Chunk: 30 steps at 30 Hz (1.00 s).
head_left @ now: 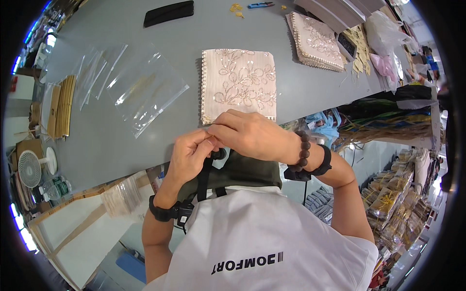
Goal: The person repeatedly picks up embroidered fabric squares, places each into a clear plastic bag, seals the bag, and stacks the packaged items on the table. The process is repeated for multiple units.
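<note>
A folded pale pink cloth with sequin leaf embroidery and a beaded trim lies flat near the table's front edge. At its near left corner my left hand and my right hand meet, fingertips touching. Both are closed in a pinch. Whatever sits between the fingers is hidden or too small to name. The right hand overlaps the cloth's near edge. Left of the cloth lies a clear zip bag, with several more clear bags beyond it.
A stack of similar folded cloths lies at the far right beside grey boxes. A black phone, blue snips and small gold pieces lie at the back. Brown cards stand at left, near a white fan.
</note>
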### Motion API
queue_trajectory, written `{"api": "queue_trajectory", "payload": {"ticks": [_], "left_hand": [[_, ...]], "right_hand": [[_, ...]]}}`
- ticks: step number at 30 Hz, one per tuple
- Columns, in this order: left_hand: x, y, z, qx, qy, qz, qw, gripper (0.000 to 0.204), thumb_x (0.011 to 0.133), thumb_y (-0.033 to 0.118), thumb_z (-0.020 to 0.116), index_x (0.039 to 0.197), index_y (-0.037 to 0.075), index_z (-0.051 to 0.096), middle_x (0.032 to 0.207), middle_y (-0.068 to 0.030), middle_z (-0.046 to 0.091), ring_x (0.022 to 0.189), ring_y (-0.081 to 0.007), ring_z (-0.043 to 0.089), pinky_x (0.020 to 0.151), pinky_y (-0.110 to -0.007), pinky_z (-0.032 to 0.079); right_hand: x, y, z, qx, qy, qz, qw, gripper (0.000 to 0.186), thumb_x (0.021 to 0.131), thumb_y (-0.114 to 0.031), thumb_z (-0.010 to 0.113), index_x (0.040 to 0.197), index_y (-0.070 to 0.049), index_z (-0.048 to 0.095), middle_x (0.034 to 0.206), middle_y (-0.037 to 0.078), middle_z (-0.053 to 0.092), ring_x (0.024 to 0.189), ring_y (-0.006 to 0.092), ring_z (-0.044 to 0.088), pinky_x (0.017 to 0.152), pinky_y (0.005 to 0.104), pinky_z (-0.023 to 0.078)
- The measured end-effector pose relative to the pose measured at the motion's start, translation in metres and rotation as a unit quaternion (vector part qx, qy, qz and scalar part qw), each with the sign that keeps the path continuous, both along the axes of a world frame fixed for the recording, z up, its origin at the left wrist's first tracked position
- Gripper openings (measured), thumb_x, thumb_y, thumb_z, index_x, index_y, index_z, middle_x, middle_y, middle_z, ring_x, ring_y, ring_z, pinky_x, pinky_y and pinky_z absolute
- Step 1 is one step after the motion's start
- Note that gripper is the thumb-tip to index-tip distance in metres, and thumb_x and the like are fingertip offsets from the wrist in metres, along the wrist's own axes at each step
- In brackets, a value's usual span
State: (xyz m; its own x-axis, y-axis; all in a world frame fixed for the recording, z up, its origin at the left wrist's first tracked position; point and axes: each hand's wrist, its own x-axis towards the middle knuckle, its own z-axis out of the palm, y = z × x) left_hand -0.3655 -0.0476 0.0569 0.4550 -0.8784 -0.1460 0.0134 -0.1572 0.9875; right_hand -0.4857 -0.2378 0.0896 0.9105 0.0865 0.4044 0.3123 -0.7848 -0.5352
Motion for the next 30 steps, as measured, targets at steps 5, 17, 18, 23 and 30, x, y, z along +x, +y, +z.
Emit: {"api": "queue_trajectory", "payload": {"ticks": [5, 17, 18, 23, 30], "left_hand": [[-0.006, 0.013, -0.003, 0.013, 0.103, -0.023, 0.994, 0.033, 0.111, 0.022, 0.058, 0.097, -0.003, 0.075, 0.088, -0.0053, 0.074, 0.077, -0.0095, 0.062, 0.069, -0.026, 0.050], [0.000, 0.008, -0.009, 0.058, 0.111, -0.015, 0.992, 0.040, 0.113, 0.033, 0.059, 0.100, -0.001, 0.076, 0.091, -0.0019, 0.074, 0.078, -0.0073, 0.061, 0.068, -0.026, 0.049], [0.002, 0.005, -0.008, 0.100, 0.009, 0.014, 0.995, 0.026, 0.108, 0.027, 0.068, 0.104, 0.002, 0.076, 0.090, -0.0022, 0.073, 0.075, -0.0105, 0.062, 0.066, -0.028, 0.050], [0.014, -0.015, -0.015, 0.014, -0.308, 0.125, 0.943, 0.016, 0.094, 0.011, 0.081, 0.109, 0.008, 0.079, 0.092, -0.0049, 0.069, 0.071, -0.0175, 0.060, 0.066, -0.032, 0.051], [0.022, -0.015, -0.026, 0.014, -0.233, 0.127, 0.964, 0.015, 0.102, 0.014, 0.077, 0.106, 0.000, 0.077, 0.096, -0.0016, 0.068, 0.077, -0.0079, 0.057, 0.069, -0.025, 0.047]], "right_hand": [[-0.011, 0.007, -0.005, 0.084, 0.003, -0.001, 0.996, 0.016, 0.090, -0.010, 0.076, 0.104, -0.004, 0.071, 0.090, 0.008, 0.065, 0.079, 0.0301, 0.071, 0.067, 0.0400, 0.059], [0.001, -0.006, -0.022, 0.088, 0.000, 0.017, 0.996, 0.014, 0.093, -0.011, 0.077, 0.105, -0.005, 0.074, 0.093, 0.010, 0.067, 0.080, 0.0322, 0.070, 0.069, 0.0419, 0.059], [0.007, -0.010, -0.025, 0.086, -0.001, 0.012, 0.996, 0.014, 0.093, -0.011, 0.076, 0.105, -0.005, 0.074, 0.093, 0.010, 0.067, 0.080, 0.0324, 0.070, 0.070, 0.0421, 0.059], [0.028, -0.030, -0.042, 0.128, 0.060, -0.020, 0.990, 0.013, 0.094, -0.007, 0.073, 0.106, -0.003, 0.076, 0.095, 0.012, 0.070, 0.081, 0.0332, 0.070, 0.072, 0.0414, 0.059], [0.031, -0.029, -0.050, 0.113, 0.026, -0.018, 0.993, 0.013, 0.094, -0.006, 0.074, 0.106, -0.003, 0.078, 0.095, 0.011, 0.070, 0.081, 0.0316, 0.071, 0.073, 0.0402, 0.060]]}}
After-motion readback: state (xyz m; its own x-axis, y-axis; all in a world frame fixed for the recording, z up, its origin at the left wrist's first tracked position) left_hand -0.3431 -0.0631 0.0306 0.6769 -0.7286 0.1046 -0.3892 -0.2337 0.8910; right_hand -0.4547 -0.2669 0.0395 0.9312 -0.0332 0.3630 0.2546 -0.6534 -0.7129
